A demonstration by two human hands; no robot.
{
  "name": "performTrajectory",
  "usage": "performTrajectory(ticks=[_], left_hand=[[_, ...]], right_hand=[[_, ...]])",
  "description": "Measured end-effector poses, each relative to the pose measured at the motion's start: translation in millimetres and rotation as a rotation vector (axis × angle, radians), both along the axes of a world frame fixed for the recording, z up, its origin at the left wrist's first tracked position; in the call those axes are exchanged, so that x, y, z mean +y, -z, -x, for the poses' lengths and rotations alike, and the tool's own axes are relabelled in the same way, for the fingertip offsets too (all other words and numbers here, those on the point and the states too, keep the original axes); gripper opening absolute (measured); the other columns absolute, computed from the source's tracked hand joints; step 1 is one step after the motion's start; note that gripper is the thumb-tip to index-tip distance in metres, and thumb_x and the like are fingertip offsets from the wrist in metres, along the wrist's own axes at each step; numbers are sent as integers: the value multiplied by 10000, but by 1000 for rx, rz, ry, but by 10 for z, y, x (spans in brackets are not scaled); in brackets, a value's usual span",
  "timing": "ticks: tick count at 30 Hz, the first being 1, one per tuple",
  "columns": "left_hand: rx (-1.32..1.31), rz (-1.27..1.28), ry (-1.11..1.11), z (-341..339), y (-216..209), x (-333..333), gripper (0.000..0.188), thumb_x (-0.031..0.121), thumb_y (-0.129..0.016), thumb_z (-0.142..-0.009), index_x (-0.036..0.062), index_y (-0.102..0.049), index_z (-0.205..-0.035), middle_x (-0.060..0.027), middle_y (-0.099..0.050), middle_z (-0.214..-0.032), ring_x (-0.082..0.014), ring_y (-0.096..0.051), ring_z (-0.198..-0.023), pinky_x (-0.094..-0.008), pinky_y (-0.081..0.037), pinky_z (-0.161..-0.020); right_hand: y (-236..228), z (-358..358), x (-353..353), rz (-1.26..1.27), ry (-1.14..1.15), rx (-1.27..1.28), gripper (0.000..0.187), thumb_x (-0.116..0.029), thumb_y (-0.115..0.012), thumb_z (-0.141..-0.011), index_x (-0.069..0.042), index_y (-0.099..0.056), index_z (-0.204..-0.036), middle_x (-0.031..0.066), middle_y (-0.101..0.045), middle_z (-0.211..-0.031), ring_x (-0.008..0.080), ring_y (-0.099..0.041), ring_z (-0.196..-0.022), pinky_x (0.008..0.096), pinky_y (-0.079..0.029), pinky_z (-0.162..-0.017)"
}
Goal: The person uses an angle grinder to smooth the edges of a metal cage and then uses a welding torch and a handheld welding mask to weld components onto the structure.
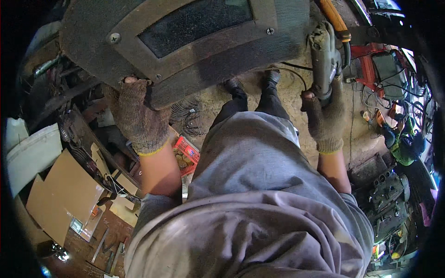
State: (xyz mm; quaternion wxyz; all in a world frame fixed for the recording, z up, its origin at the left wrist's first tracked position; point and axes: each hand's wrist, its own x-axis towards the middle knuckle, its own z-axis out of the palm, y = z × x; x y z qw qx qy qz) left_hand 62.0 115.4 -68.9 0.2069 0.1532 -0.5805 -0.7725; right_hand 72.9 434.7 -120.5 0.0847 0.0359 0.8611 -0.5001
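Over there, the left hand [141, 116] clasps the welding shield [185, 41] at its near edge, its bulk spreading ahead and rightward; the right hand [327, 116], well apart, grips a grey power tool [323, 60], long axis pointing ahead, nearer the orange handle [334, 18].

Cluttered metal workshop

A windowed welding shield [194, 60] and a grey handheld tool [323, 60] mark this as a workshop. So do the coiled wire [184, 116] on the stained floor [303, 118], red-framed equipment [368, 67] at far right, a machine casting [387, 204] at near right, and clutter [65, 97] along the left.
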Motion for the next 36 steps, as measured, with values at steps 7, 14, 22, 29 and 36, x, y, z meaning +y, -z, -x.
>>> performTrajectory(ticks=[7,14,22,29,36], left_hand=[[361,1400,52,-16,157,-551,530,202,-697,-850,-30,-489,-1279,-161,-564,-1245,-276,-576,-1135,-498,-473,-968],[420,1874,1,-109,228,-579,358,238,-701,-864,-27,-620,-1091,-165,-623,-1182,-302,-637,-1071,-523,-497,-942],[216,1381,-53,-176,376,-514,275,196,-677,-875,-35,-649,-1022,-171,-673,-1077,-274,-667,-950,-403,-537,-876],[222,1535,-90,-183,337,-537,353,295,-668,-865,-20,-650,-1023,-166,-678,-1036,-289,-676,-902,-404,-550,-822],[294,1950,-159,-31,199,-722,435,394,-659,-855,-6,-650,-1023,-161,-683,-995,-303,-685,-853,-404,-562,-767]], right_hand=[[-191,61,16,-75,108,-132,506,-376,-728,-832,21,-538,-1083,113,-643,-765,181,-639,-685,322,-503,-629],[-168,48,-37,231,142,-153,420,-337,-701,-851,1,-512,-1015,50,-621,-695,123,-619,-591,279,-486,-535],[-112,3,6,185,132,-166,740,-476,-696,-849,37,-431,-1311,20,-555,-774,85,-545,-643,224,-474,-551],[86,-31,-49,428,201,-116,689,-440,-678,-860,65,-461,-1275,31,-587,-721,72,-540,-585,241,-453,-503],[301,-60,-137,621,214,-135,823,-502,-703,-825,106,-402,-1291,51,-579,-705,99,-544,-569,242,-456,-533]])
